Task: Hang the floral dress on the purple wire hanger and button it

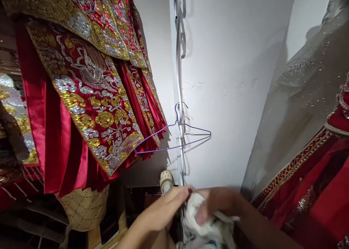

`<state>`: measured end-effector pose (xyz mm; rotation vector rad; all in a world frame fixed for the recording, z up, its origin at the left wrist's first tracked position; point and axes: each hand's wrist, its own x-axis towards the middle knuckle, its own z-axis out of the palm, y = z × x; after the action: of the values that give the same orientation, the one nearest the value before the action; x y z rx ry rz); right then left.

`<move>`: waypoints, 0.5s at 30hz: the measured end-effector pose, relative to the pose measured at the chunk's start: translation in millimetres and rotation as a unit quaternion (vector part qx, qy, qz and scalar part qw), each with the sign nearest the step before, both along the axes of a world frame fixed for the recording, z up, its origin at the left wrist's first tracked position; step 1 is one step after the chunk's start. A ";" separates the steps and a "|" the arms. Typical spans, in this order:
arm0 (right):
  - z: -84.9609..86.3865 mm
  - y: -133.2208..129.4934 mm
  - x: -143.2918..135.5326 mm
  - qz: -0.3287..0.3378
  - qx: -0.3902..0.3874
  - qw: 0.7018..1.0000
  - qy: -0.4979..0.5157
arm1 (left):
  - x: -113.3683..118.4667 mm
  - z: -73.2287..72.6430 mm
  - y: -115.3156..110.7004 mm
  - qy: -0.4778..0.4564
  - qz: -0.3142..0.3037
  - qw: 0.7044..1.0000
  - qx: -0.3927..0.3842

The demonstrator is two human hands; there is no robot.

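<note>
A crumpled white cloth (200,223), perhaps a garment, is bunched between my hands at the bottom centre. My left hand (169,207) reaches in from below, its fingers closed at the cloth's upper left edge. From the other side my right hand (219,203) grips the cloth, thumb lying across it; this hand is blurred by motion. Above them, a purple wire hanger (169,149) with nothing on it hangs by its hook from a narrow white metal strip (179,70) on the wall.
At left hangs a red embroidered garment (103,107) with gold and silver patterns. A beige quilted seat (84,209) stands below it. One cream clog (165,180) shows beyond my left hand. Red and sheer sequined dresses (313,176) line the right side.
</note>
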<state>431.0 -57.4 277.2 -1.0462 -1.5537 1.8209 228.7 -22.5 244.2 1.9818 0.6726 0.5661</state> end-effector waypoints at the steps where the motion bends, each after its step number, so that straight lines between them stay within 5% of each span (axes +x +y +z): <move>1: 6.8 1.8 9.4 0.095 -0.024 0.994 -0.038 | -3.4 -9.1 2.2 0.033 -0.013 0.999 -0.013; 3: 19.1 8.6 32.1 0.195 -0.019 0.976 -0.095 | -13.2 -25.0 3.4 0.093 -0.056 0.993 -0.053; 5: 28.4 16.8 53.8 0.139 0.046 0.985 -0.091 | -24.4 -31.9 1.9 0.105 -0.090 0.984 -0.112; 7: 33.5 22.8 66.2 0.075 0.091 0.991 -0.068 | -32.5 -27.7 -0.6 0.055 -0.060 0.988 -0.129; 10: 35.1 23.4 58.0 0.063 0.062 0.995 -0.056 | -32.2 -10.8 -4.3 -0.039 0.014 0.996 -0.073; 15: 34.2 19.4 24.2 0.099 0.004 0.991 -0.091 | -10.6 -5.3 -8.9 -0.067 0.005 0.997 -0.034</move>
<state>455.2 -38.0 311.4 -1.1147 -1.8273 1.8917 218.2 -31.4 238.9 1.8604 0.6113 0.6682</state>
